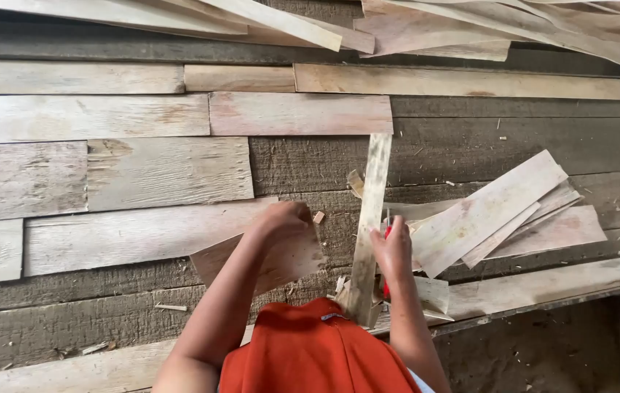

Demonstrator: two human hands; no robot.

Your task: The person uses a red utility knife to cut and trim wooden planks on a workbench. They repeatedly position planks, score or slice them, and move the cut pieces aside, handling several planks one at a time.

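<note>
Item one: my left hand (284, 218), fingers curled down, pressing on a flat wood sheet (266, 262) that lies on the dark plank table (470, 145); I read it as holding the sheet's far edge, palm down.

Item two: my right hand (393, 251), closed around something red (387, 233), of which only a small part shows; I cannot tell what it is. The hand sits just beside a long narrow strip (369, 218) that runs from near my body away toward the far boards.

Item three: a loose stack of thin wood sheets (499, 211) to the right of the strip, fanned and overlapping.

Item four: pale boards (106, 175) laid flat in rows across the left half of the table.

Item five: a heap of thin sheets (470, 25) along the far edge.

Item six: orange clothing (310, 349) at the bottom of my view.
</note>
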